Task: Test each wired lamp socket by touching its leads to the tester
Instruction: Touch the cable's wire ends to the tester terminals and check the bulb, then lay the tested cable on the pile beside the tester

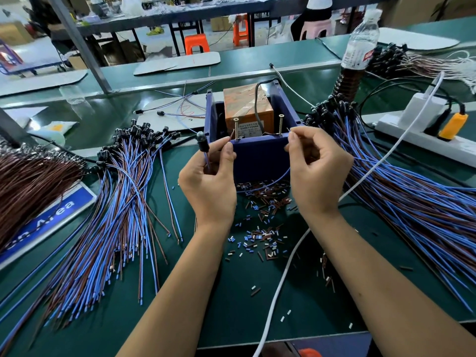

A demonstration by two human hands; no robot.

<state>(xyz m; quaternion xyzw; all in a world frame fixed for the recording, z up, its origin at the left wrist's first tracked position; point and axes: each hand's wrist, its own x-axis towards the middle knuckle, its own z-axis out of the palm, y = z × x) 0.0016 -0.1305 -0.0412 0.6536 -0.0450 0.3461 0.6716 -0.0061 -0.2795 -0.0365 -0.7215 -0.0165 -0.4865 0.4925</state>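
We pinch one socket's (201,139) wire ends in our left hand (210,180) and right hand (315,173); next, we touch them to the tester's screws (236,127)

A green-topped bench (296,292) carries a blue plastic box (257,155) holding an orange tester, flanked by heaps of blue-and-brown wired black sockets at left (123,197) and right (401,191). Snipped blue and brown insulation bits (262,228) litter the middle. A white power strip (422,137) and a clear plastic bottle (360,42) sit far right.
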